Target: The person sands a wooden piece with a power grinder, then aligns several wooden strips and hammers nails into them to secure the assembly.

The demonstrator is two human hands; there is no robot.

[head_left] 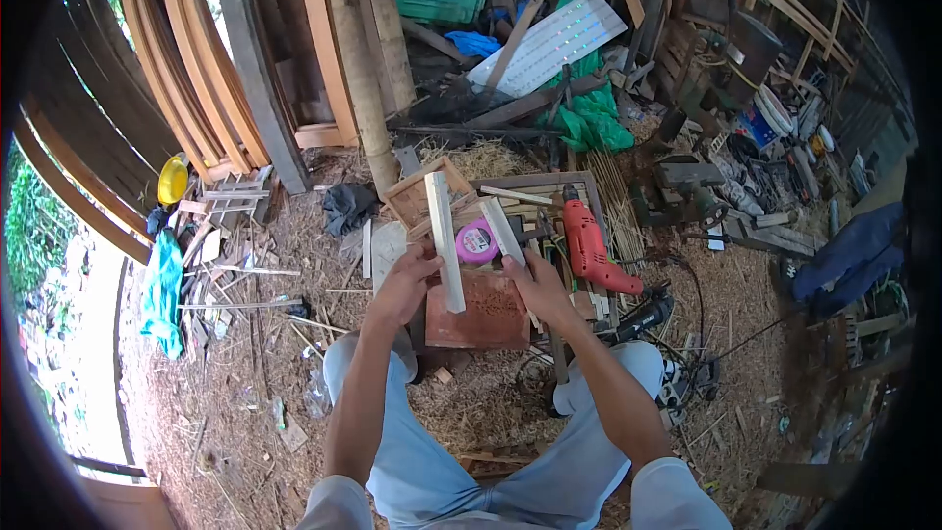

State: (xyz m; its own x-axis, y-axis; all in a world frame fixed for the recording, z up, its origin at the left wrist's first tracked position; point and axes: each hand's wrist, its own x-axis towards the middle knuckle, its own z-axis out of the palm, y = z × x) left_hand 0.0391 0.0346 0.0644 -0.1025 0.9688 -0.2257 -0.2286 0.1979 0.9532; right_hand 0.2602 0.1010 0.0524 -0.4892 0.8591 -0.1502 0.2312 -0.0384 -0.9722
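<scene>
My left hand (pixel 403 287) is closed around a pale wooden strip (pixel 444 240), which stands nearly upright in the picture. A shorter pale wooden strip (pixel 502 230) is gripped in my right hand (pixel 539 287), tilted with its top toward the left. Below and between the hands lies a reddish-brown wooden block (pixel 478 310). Just beyond it, between the two strips, sits a round pink container (pixel 477 241) with a printed label. A red power drill (pixel 592 243) rests to the right of my right hand.
A small wooden box (pixel 427 198) stands beyond the left strip. Black cables and a dark power tool (pixel 643 314) lie near my right knee. Shavings and wood scraps cover the ground. Wooden frames (pixel 186 59) lean at the left; a green tarp (pixel 594 128) lies at the back.
</scene>
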